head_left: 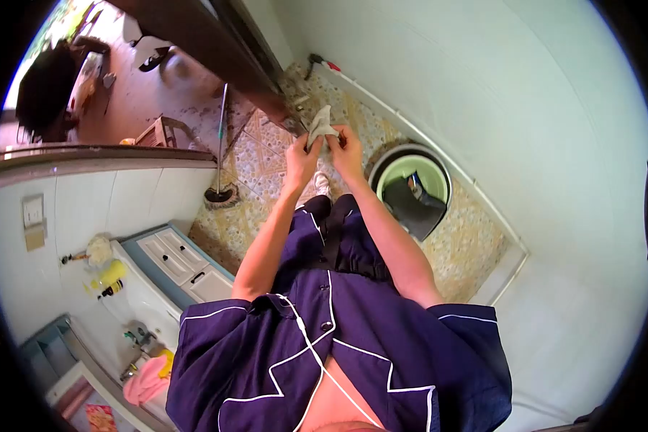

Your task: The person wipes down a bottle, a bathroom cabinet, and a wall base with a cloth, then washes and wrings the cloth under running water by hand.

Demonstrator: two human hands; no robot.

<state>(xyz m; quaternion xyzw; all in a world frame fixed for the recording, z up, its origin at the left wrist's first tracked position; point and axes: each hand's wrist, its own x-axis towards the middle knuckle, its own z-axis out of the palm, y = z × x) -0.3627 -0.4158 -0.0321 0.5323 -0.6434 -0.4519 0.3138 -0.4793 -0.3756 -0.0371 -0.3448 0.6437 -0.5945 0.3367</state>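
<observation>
A small, pale, crumpled cloth (322, 124), thin and perhaps a tissue, is held up in front of me between both hands. My left hand (301, 160) pinches its lower left side, fingers closed. At the lower right of the cloth, the fingers of my right hand (348, 153) are closed on it too. The brown wooden door frame (266, 97) is right behind the cloth, close to my left hand. Whether the cloth touches the frame I cannot tell.
Tubs (446, 176) with dark things inside stand on the pebble-patterned floor (263, 151) at right. A broom (221, 196) leans by the doorway. At left are a white washbasin (147, 302), a drawer cabinet (173, 255) and a pink towel (147, 381). A pipe (410, 126) runs along the right wall.
</observation>
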